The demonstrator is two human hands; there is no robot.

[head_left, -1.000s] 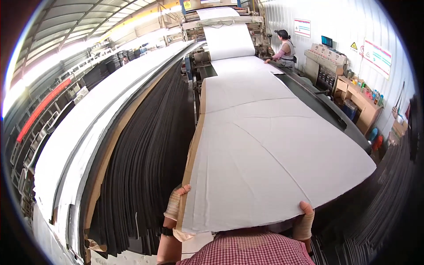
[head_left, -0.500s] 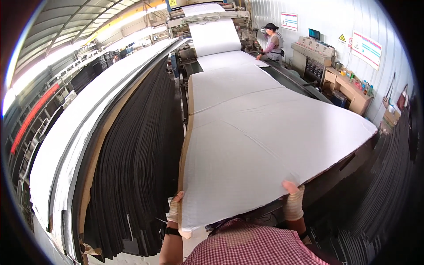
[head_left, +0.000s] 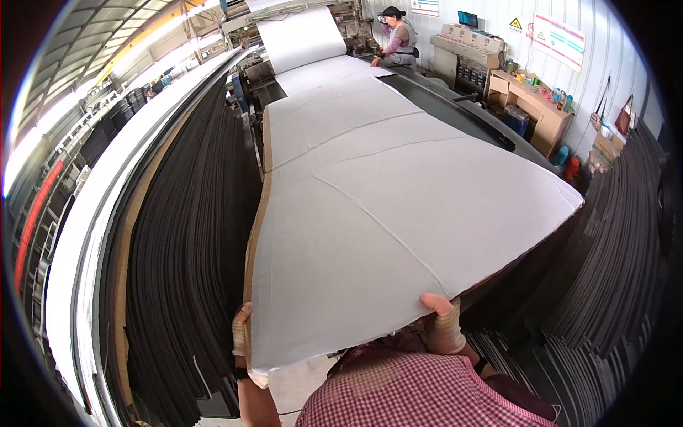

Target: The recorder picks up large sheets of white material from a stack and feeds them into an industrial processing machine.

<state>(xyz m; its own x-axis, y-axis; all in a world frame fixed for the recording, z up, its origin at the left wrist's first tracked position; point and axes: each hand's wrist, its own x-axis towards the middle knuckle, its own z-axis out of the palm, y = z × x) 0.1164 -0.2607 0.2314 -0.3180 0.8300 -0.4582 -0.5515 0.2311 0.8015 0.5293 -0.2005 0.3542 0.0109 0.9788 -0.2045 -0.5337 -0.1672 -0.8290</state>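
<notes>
1. Nearest, the left hand (head_left: 241, 334) grips the near left edge of the large white sheet (head_left: 398, 206), fingers curled round it; the right hand (head_left: 444, 324), wrapped in tape, pinches the near edge from below with the thumb on top.
2. Since half a second ago the sheet has tilted — its right corner now sits lower and farther right, and the right hand has shifted rightward along the edge.
3. The sheet lies over a stack of white sheets (head_left: 334, 99), its long axis running away from the person toward the roll (head_left: 299, 35).
4. Dark stacked sheets (head_left: 185, 235) flank the left.
5. Farthest, another person (head_left: 398, 39) stands by the machine.
</notes>
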